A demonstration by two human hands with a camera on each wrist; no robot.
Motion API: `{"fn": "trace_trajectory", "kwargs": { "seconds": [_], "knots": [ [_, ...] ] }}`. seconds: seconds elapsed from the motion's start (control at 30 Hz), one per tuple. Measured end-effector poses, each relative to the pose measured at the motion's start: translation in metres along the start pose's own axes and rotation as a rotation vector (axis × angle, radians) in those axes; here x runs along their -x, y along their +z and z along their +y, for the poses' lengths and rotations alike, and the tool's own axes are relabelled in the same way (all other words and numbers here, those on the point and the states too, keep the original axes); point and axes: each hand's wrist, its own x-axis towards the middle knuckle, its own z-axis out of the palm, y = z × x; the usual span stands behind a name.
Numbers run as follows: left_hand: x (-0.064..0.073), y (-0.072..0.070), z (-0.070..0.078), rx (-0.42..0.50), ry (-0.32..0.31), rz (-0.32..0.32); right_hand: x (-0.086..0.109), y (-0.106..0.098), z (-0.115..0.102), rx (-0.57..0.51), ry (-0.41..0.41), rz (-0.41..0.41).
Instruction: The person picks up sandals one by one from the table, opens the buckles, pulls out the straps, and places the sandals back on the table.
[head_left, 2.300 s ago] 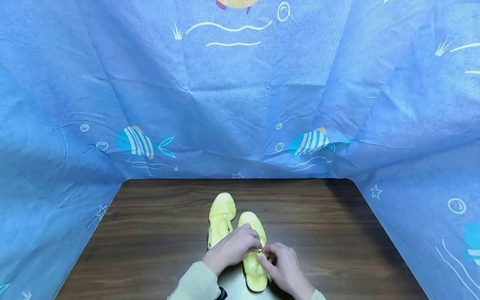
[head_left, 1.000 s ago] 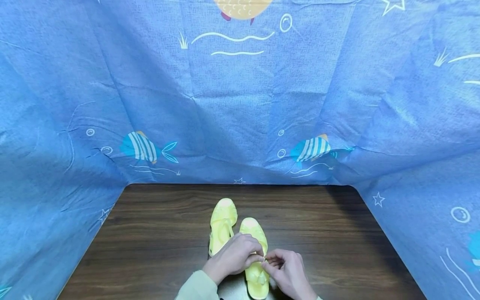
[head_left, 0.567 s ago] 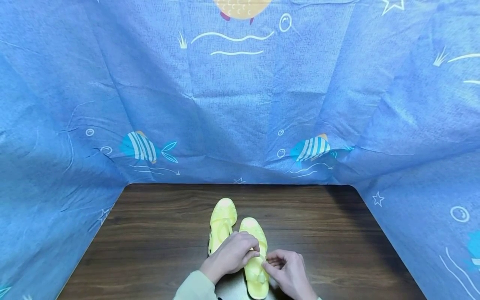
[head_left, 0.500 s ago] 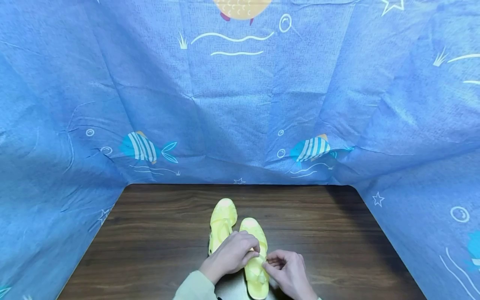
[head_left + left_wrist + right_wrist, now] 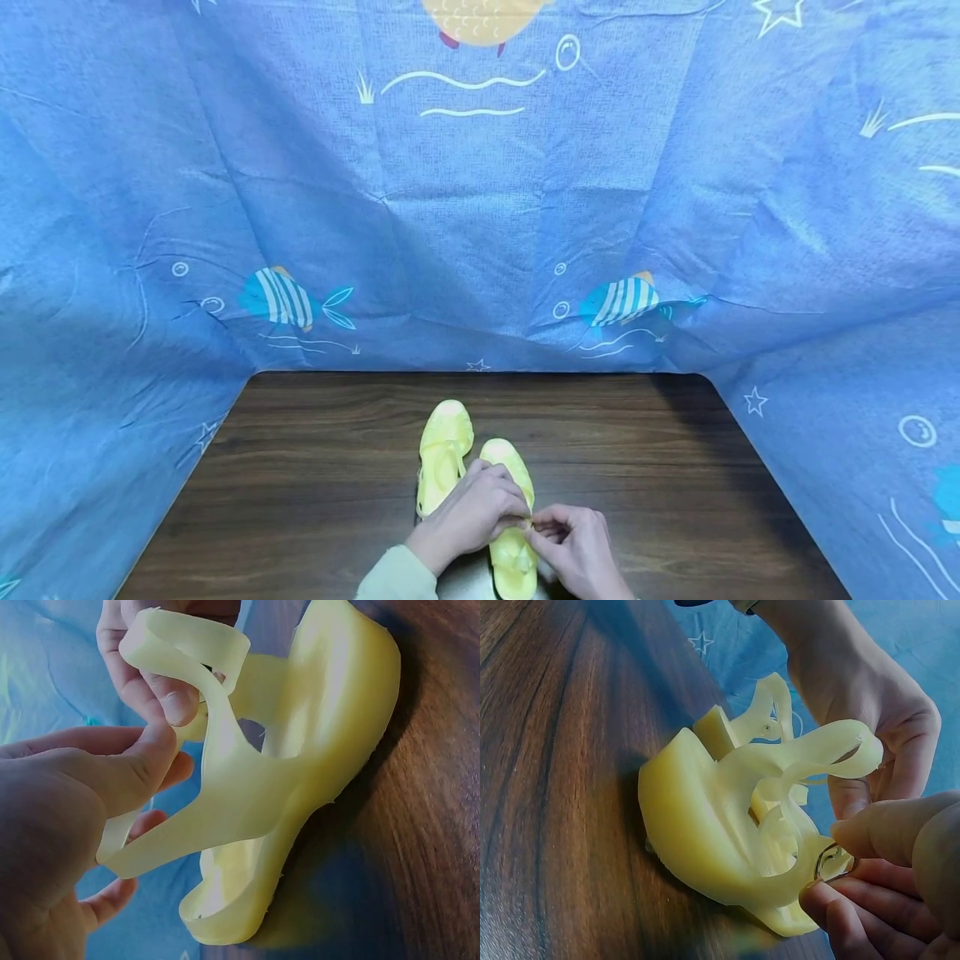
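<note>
Two pale yellow jelly sandals lie side by side on the table in the head view, the left sandal (image 5: 444, 450) a little farther away than the right sandal (image 5: 507, 463). Over the right sandal, my left hand (image 5: 483, 504) pinches the thin strap (image 5: 187, 731) between thumb and forefinger. My right hand (image 5: 573, 542) pinches a small metal buckle (image 5: 834, 862) at the sandal's side. The fingertips of both hands meet there. A looped strap (image 5: 840, 750) stands up from the sandal in the right wrist view. The strap's end is partly hidden by fingers.
A dark wood table (image 5: 315, 467) carries the sandals. Blue cloth (image 5: 465, 208) printed with fish hangs behind it and along both sides. Pale sleeves cover the forearms.
About half a second ago the left hand was apart from the right; it has moved right, so their fingertips meet at the strap. The right hand and both sandals stay nearly in place.
</note>
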Motion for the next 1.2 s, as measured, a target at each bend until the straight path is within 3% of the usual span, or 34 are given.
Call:
{"fn": "trace_trajectory", "kwargs": {
  "seconds": [0.37,0.57,0.83,0.97,1.2],
  "knots": [
    [0.002,-0.003,-0.008,0.028,-0.097,0.024,0.0,0.0,0.001,0.008,0.001,0.008],
    [0.003,-0.004,-0.011,0.041,-0.112,0.033,0.0,-0.001,0.0,-0.003,0.023,0.0],
    [0.004,-0.01,-0.023,0.056,-0.097,0.122,0.001,-0.001,0.001,-0.01,0.041,0.01],
    [0.003,-0.01,-0.022,0.052,-0.063,0.076,0.001,-0.001,0.002,-0.005,0.042,0.019],
    [0.004,-0.003,-0.008,0.027,0.036,-0.017,0.004,-0.001,0.005,-0.016,-0.001,0.031]
  ]
}}
